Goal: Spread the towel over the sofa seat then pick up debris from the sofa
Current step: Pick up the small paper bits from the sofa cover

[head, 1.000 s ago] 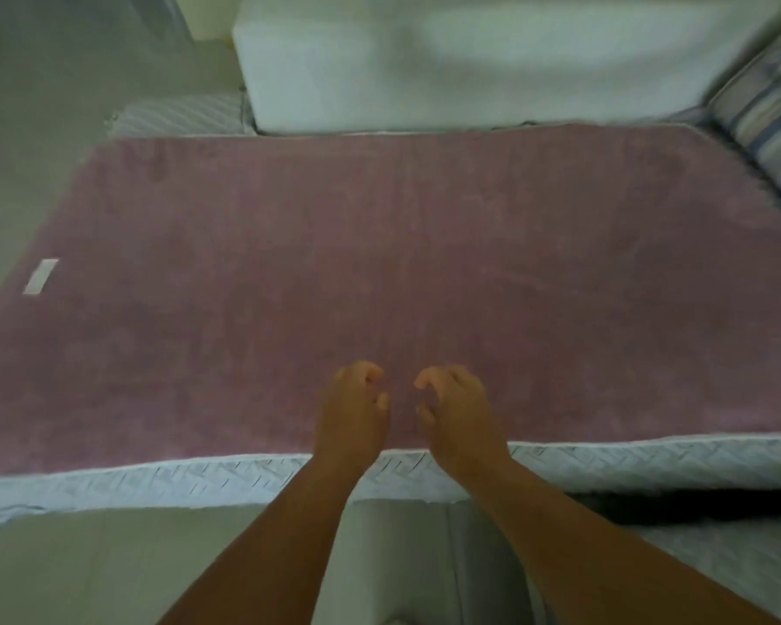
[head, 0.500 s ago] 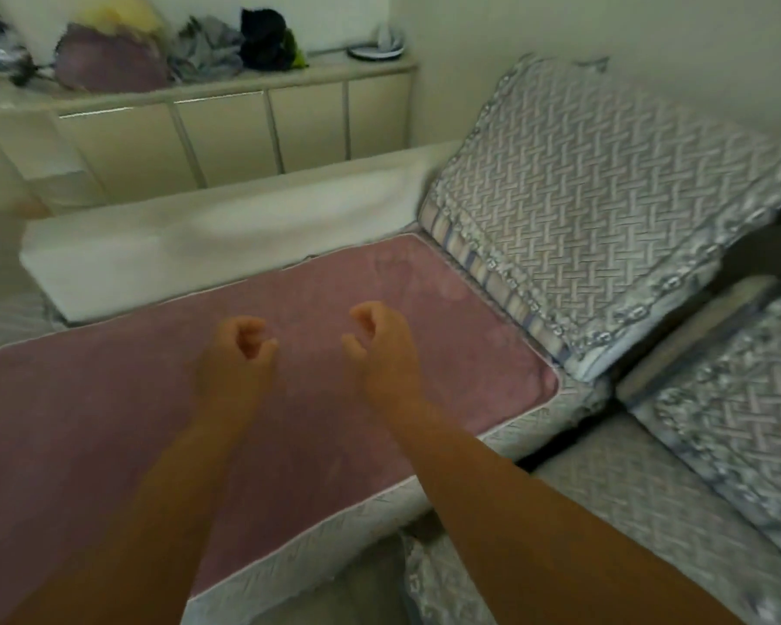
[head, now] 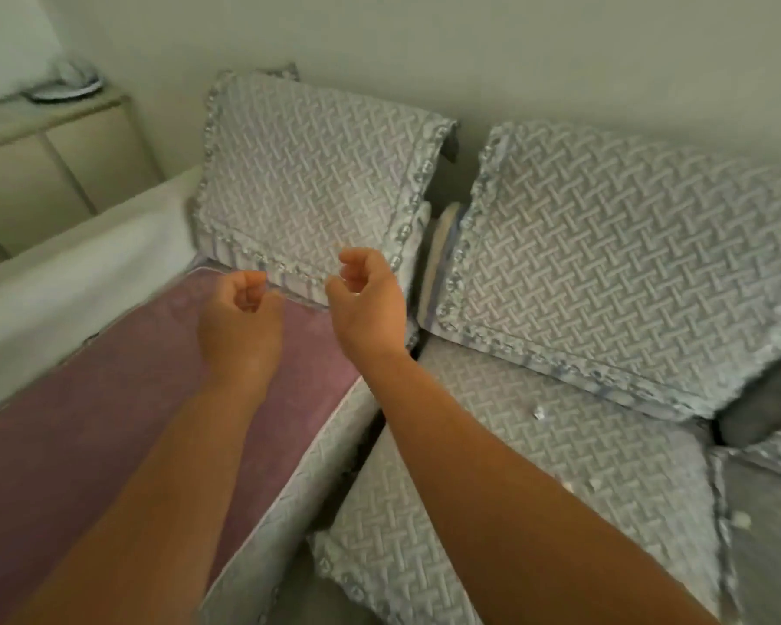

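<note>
Towel (head: 122, 399) lies flat on the left seat, so we go for the debris (head: 538, 413), white specks on the right seat cushion (head: 537, 489), right of and nearer us than both loosely curled, empty hands; right hand (head: 370, 304) is closer than left hand (head: 240, 322).

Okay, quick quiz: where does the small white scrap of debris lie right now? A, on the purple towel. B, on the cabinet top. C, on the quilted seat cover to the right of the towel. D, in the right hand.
C: the white scrap lies on the quilted seat cover, right of the purple towel, below the back cushion.
</note>
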`<action>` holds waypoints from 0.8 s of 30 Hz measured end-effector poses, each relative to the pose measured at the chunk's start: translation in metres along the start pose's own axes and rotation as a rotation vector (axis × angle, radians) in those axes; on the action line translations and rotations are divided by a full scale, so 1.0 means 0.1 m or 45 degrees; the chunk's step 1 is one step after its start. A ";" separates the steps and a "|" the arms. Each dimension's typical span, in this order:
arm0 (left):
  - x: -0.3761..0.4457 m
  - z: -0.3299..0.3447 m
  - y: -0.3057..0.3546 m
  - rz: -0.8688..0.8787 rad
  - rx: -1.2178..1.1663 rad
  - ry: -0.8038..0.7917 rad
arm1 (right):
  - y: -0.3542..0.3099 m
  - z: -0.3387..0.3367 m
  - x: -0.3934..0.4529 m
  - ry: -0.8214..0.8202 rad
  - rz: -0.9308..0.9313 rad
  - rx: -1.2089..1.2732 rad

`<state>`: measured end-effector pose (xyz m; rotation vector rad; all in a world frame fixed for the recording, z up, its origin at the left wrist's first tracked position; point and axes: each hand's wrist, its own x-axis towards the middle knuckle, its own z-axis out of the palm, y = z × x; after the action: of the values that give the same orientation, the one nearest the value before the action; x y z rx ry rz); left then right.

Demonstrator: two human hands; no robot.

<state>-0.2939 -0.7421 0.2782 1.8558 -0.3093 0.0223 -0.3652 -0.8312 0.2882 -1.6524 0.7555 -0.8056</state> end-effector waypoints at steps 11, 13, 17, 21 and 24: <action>-1.88 1.51 0.40 0.095 -0.231 -0.791 | 0.56 -2.32 -0.90 0.757 0.314 0.095; -2.27 1.75 0.39 0.056 -0.199 -0.929 | 0.74 -2.67 -1.10 0.834 0.391 0.102; -3.02 2.29 0.39 -0.056 -0.112 -1.107 | 1.13 -3.28 -1.40 0.961 0.519 0.124; -3.64 2.88 0.42 -0.181 -0.056 -1.186 | 1.59 -3.89 -1.54 0.976 0.634 0.137; -3.95 3.26 0.39 -0.251 -0.017 -1.169 | 1.89 -4.26 -1.53 0.956 0.693 0.126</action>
<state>-0.7301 -0.9805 0.1470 1.7713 -0.7423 -0.9811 -0.8152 -0.9765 0.1583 -0.9452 1.5727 -1.0367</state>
